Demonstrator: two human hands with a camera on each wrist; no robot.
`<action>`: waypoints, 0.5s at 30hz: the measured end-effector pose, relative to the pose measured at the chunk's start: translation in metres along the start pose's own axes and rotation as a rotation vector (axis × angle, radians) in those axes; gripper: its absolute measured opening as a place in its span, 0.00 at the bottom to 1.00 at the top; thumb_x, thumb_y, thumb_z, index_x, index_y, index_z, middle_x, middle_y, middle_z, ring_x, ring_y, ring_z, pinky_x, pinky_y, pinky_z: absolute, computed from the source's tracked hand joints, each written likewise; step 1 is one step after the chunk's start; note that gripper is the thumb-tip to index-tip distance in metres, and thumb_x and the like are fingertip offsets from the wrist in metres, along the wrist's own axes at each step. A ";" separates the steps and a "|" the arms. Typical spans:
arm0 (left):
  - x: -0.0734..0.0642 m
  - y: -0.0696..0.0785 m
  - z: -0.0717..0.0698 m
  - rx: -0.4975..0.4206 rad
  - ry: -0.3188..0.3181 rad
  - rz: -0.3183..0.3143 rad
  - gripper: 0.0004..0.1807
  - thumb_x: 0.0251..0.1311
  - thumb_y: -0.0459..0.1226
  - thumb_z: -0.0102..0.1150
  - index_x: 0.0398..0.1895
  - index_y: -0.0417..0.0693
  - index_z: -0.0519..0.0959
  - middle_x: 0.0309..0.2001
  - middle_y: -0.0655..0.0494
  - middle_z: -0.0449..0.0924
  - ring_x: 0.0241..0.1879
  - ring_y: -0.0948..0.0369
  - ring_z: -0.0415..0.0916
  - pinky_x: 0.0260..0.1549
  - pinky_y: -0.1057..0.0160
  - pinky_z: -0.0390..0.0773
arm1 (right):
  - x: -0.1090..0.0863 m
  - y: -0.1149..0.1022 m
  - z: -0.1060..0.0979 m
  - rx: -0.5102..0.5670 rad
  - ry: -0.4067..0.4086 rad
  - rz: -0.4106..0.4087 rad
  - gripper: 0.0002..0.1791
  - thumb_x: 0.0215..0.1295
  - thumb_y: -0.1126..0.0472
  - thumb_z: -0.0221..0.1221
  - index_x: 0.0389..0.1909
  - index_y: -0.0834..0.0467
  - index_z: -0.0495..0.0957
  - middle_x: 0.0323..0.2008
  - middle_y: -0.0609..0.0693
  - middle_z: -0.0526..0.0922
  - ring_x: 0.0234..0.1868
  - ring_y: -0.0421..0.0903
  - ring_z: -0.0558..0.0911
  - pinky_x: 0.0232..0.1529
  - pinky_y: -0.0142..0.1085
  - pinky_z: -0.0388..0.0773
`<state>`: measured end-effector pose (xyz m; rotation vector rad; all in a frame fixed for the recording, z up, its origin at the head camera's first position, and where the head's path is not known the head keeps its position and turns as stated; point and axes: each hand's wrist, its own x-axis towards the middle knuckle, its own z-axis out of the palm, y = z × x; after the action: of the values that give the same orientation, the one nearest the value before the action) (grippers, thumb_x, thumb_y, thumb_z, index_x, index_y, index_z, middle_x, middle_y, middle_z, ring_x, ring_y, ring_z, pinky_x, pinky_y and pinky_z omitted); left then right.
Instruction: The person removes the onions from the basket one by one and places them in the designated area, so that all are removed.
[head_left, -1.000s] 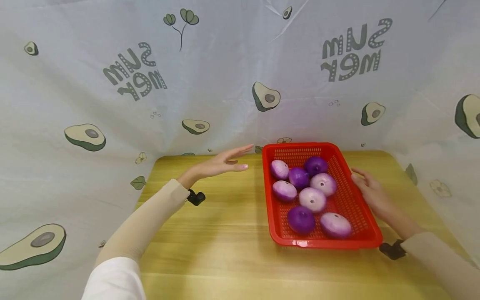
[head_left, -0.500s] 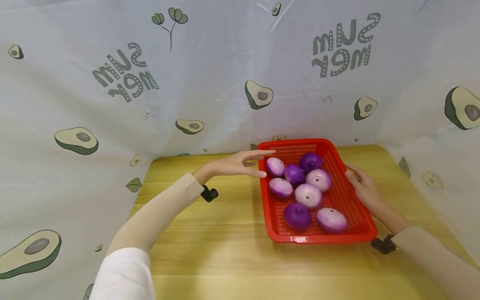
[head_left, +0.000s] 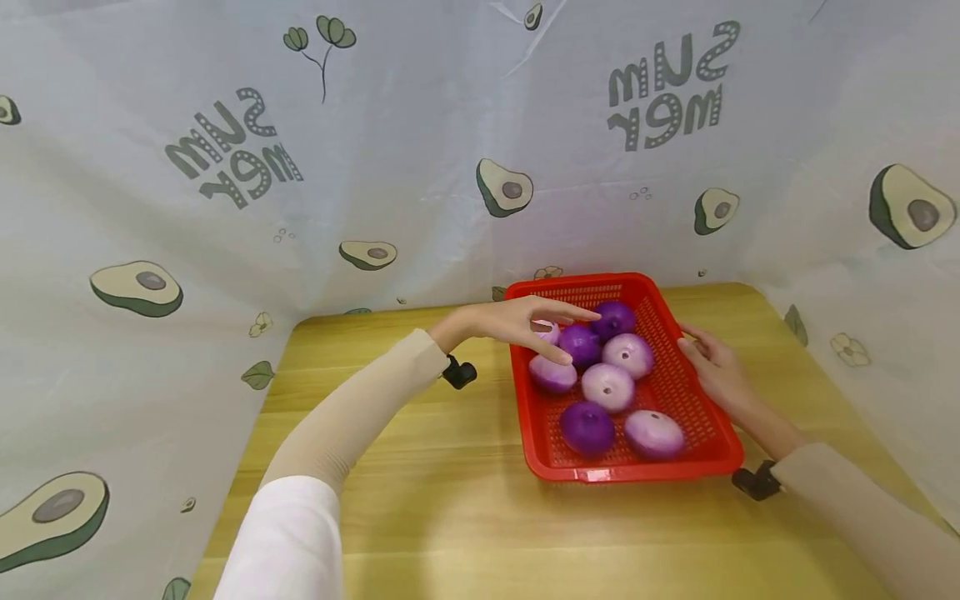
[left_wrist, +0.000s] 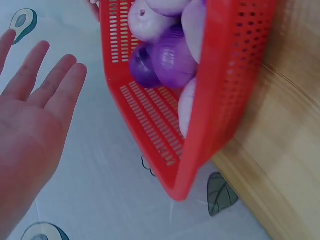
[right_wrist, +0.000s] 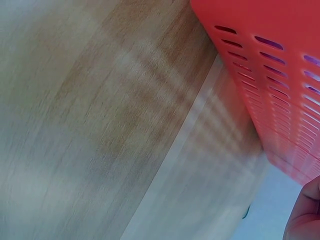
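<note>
A red plastic basket (head_left: 528, 433) with slotted walls stands on the table and holds several purple onions, some deep purple (head_left: 587, 429), others pale with purple sides (head_left: 654, 434). My left hand (head_left: 517, 323) reaches over the basket's left rim, fingers extended and thumb apart, above the onions at the back left. It partly covers one pale onion (head_left: 549, 332) and has nothing in its grasp. In the left wrist view its palm and spread fingers show beside the basket. My right hand (head_left: 720, 375) holds the basket's right rim; its fingers are partly hidden by the wall.
Wood-grain table (head_left: 420, 483) surrounds the basket at the left and front. Close behind the basket hangs a pale cloth backdrop (head_left: 420, 167) printed with avocados and lettering. Small black devices (head_left: 459, 372) sit at both wrists.
My left hand has moved right, from beside the basket to over the onions in its left part. The right hand stays at the right rim. The head view has shifted slightly.
</note>
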<state>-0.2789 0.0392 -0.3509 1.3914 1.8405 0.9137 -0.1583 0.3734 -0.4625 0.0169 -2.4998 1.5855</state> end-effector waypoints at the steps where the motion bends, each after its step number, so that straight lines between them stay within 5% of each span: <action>1: 0.005 0.000 0.001 0.001 -0.013 -0.003 0.39 0.60 0.45 0.69 0.74 0.58 0.66 0.72 0.69 0.63 0.69 0.67 0.61 0.65 0.65 0.65 | 0.000 0.000 0.000 0.004 0.000 0.000 0.29 0.80 0.59 0.47 0.71 0.75 0.55 0.32 0.39 0.82 0.28 0.37 0.82 0.26 0.30 0.82; 10: 0.051 -0.003 0.018 -0.054 -0.148 0.058 0.40 0.58 0.38 0.71 0.74 0.49 0.66 0.71 0.61 0.67 0.67 0.70 0.63 0.64 0.67 0.66 | 0.001 0.002 0.000 -0.023 0.001 0.019 0.29 0.80 0.59 0.46 0.71 0.73 0.57 0.34 0.45 0.82 0.29 0.38 0.83 0.27 0.31 0.82; 15: 0.073 -0.008 0.033 -0.115 -0.217 0.047 0.40 0.60 0.32 0.68 0.75 0.44 0.62 0.73 0.54 0.64 0.69 0.63 0.63 0.66 0.64 0.65 | 0.001 0.003 -0.001 -0.022 -0.009 0.019 0.29 0.80 0.59 0.46 0.72 0.73 0.56 0.34 0.47 0.82 0.29 0.39 0.83 0.27 0.32 0.83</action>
<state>-0.2722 0.1131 -0.3819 1.4087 1.5762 0.8423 -0.1595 0.3754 -0.4653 -0.0027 -2.5314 1.5683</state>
